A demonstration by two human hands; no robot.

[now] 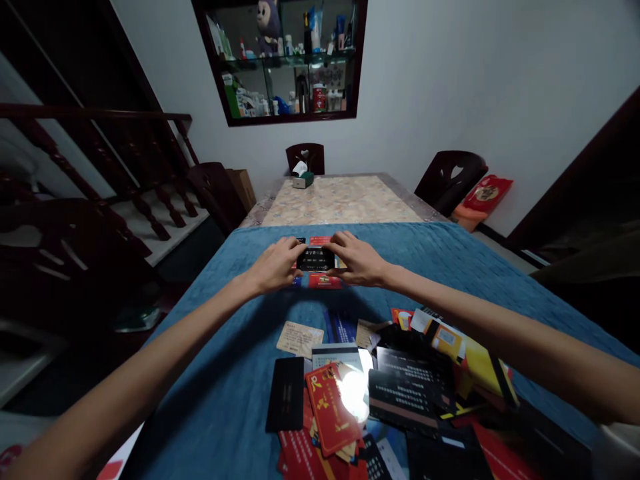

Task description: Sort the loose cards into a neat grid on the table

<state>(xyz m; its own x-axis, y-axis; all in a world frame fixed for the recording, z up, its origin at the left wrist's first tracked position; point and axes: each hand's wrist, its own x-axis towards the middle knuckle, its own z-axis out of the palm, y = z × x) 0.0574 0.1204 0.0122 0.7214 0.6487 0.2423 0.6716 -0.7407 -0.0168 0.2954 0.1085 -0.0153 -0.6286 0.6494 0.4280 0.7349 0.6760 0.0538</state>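
A black card (316, 259) with pale lettering is held by its two short ends in the middle of the view. My left hand (278, 265) pinches its left end, and my right hand (356, 260) has its right end between thumb and fingers. Red cards (325, 281) show just below it, and another red card (320, 240) shows above it. Whether the black card touches those cards I cannot tell. Nearer to me lies a loose heap of cards, among them a red card (334, 408), a plain black card (286, 395) and a beige card (300, 339).
A blue cloth (210, 313) covers the near part of the table. Yellow and black cards (470, 353) lie under my right forearm. A tissue box (303, 179) stands at the far end. Dark chairs (450, 180) surround the table, and a shelf niche (295, 60) is in the wall.
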